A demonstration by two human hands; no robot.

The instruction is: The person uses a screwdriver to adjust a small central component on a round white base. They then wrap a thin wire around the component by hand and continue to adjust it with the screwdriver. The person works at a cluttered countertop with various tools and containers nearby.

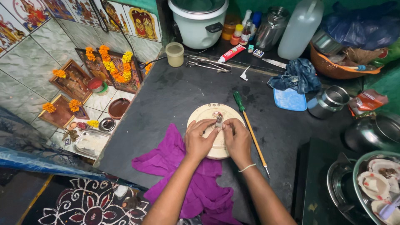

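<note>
- The round cream disc (212,135) at the table's near middle looks like smooth, matt plastic.
- The small part (218,119) on it is dull grey metal.
- The purple cloth (183,166) is soft, creased fabric.
- The table (175,91) is dark, matt stone.
- The screwdriver (250,131) has a glossy green plastic handle.
- The pot (329,102) near the right edge is shiny steel.
</note>
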